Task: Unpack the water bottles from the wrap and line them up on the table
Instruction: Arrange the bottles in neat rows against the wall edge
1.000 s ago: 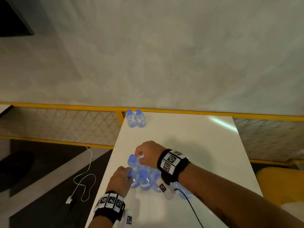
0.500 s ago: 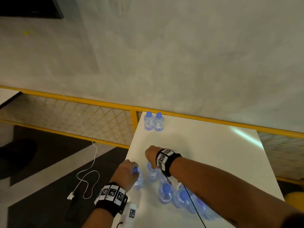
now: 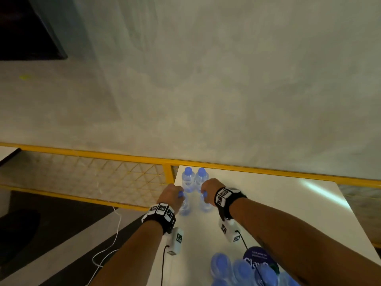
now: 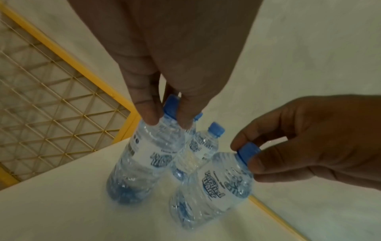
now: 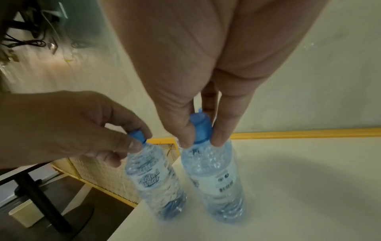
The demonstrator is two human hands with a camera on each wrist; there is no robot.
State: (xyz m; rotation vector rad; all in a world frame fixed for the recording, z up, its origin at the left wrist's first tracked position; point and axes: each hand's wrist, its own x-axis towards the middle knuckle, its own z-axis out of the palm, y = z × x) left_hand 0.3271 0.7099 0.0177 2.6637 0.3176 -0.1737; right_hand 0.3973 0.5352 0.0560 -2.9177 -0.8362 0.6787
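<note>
Two small clear water bottles with blue caps (image 3: 189, 179) stand side by side at the far left corner of the white table (image 3: 278, 203). Just in front of them my left hand (image 3: 179, 195) pinches the cap of a third bottle (image 3: 184, 208), (image 4: 144, 159). My right hand (image 3: 204, 195) pinches the cap of a fourth bottle (image 3: 204, 206), (image 5: 214, 176). In the left wrist view the right hand's bottle (image 4: 216, 187) leans a little. Both bottles are at the table top; their bases are blurred. The remaining wrapped bottles (image 3: 243, 269) sit at the near edge under my right forearm.
A yellow rail with mesh (image 3: 103, 174) runs along the table's far and left sides. A white cable (image 3: 115, 234) lies on the dark floor to the left. The table's left edge is close beside the left bottle.
Both hands lifted a bottle each from the pack near me and carried them away to the far left corner, up to the two standing bottles.
</note>
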